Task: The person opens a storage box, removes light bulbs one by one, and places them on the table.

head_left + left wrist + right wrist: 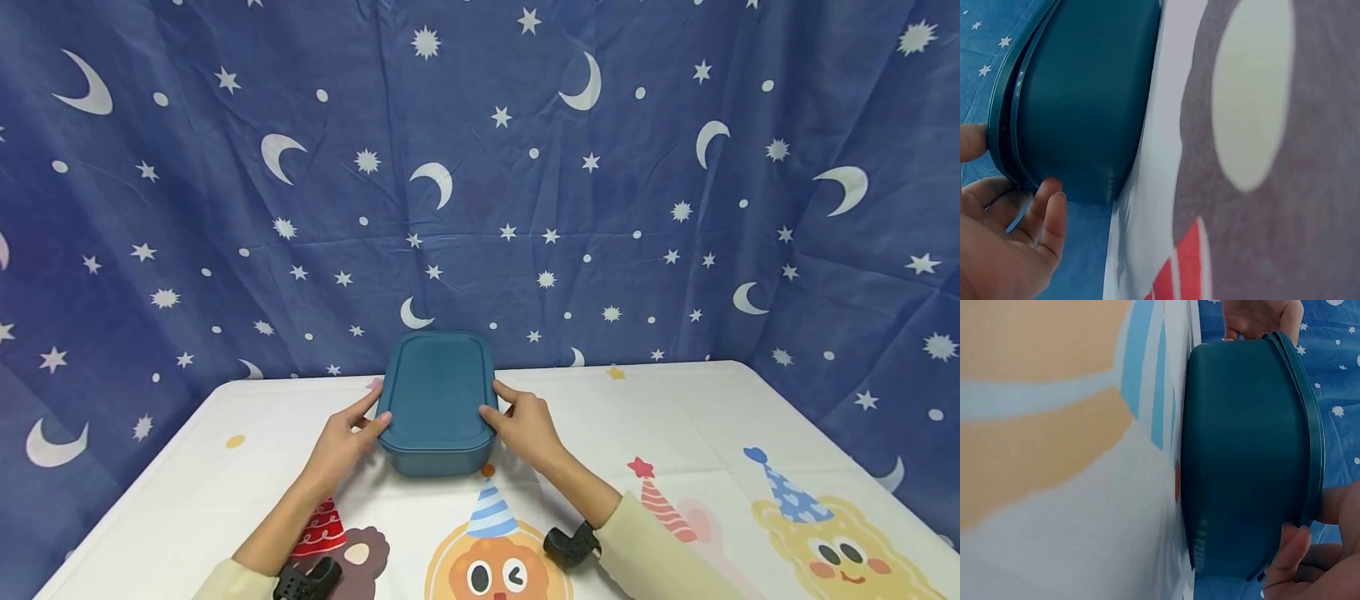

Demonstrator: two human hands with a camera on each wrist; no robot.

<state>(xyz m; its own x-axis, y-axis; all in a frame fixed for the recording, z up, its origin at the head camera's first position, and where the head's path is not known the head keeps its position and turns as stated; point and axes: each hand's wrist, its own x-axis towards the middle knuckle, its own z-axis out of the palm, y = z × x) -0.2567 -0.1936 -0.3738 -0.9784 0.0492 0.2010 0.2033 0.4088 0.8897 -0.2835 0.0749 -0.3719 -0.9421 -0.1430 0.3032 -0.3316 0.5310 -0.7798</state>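
Note:
A teal rectangular lunch box point(441, 463) stands on the table, its matching lid point(438, 387) lying over the top. At the lid's left edge my left hand point(341, 446) pinches the rim, thumb above and fingers below. My right hand point(528, 425) grips the opposite edge in the same way. The left wrist view shows a narrow dark gap between the lid rim point(999, 94) and the box wall point(1085, 106). In the right wrist view, thumb and fingers meet the lid's near corner. What the box holds is hidden.
A white tablecloth point(187, 483) printed with cartoon animals in party hats covers the table. Behind its back edge hangs a blue curtain point(480, 275) with moons and stars, close to the box. Black wrist devices point(573, 546) sit at both sleeves.

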